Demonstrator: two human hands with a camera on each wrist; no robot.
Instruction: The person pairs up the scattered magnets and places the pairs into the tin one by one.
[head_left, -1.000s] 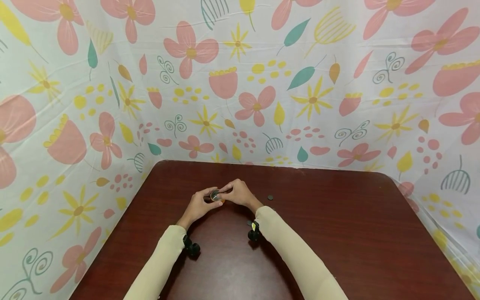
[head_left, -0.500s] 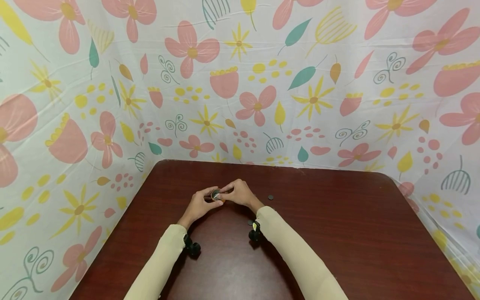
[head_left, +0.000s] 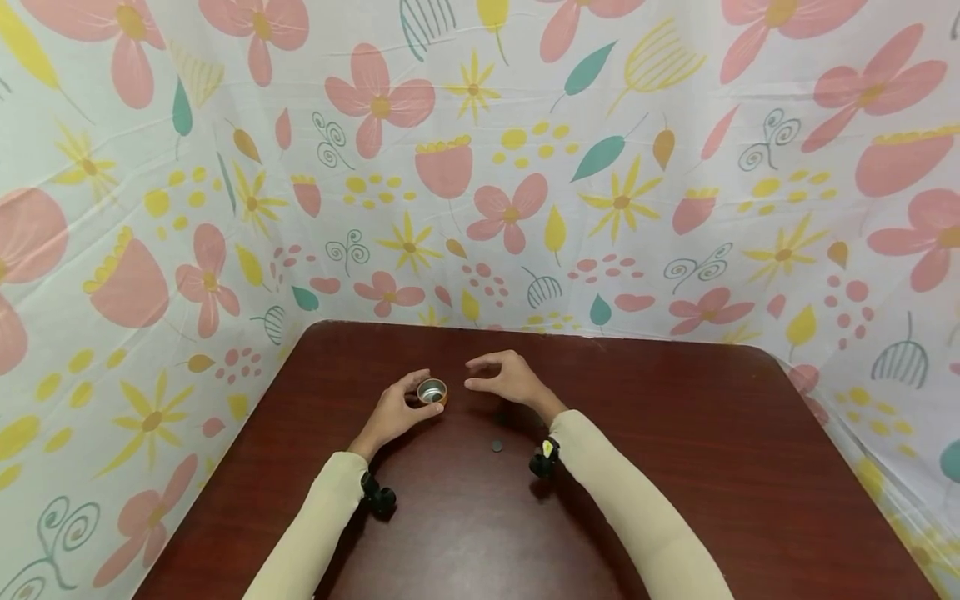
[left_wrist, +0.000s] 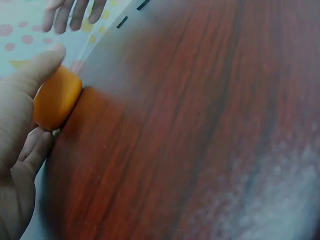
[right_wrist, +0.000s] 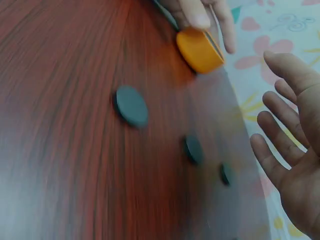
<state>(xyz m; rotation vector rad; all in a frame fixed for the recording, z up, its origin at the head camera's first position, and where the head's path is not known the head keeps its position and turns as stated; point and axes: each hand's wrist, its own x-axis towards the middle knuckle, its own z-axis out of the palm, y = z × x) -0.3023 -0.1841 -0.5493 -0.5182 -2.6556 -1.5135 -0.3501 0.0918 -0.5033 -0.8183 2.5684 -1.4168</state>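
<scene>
A small orange cup [head_left: 432, 393] with a silvery inside stands on the table, and a dark spot shows in its bottom. My left hand [head_left: 393, 417] holds it, thumb on the near side and fingers on the far side. In the left wrist view the thumb lies along the top of the orange cup [left_wrist: 57, 100]. My right hand [head_left: 513, 382] is in the air to the right of the cup, fingers parted and holding nothing. Below it in the right wrist view lie three dark round discs: a near disc [right_wrist: 131, 106], a middle disc [right_wrist: 193, 149] and a far disc [right_wrist: 225, 174].
The dark wooden table [head_left: 712, 467] reaches back to a flower-printed cloth [head_left: 510, 167], which hangs behind it and along its left side. One dark disc [head_left: 497, 446] shows between the forearms. Each wrist carries a small black camera.
My right hand has left the cup's rim and moved right, over the table. The cup's opening is uncovered now. My left hand has stayed on the cup.
</scene>
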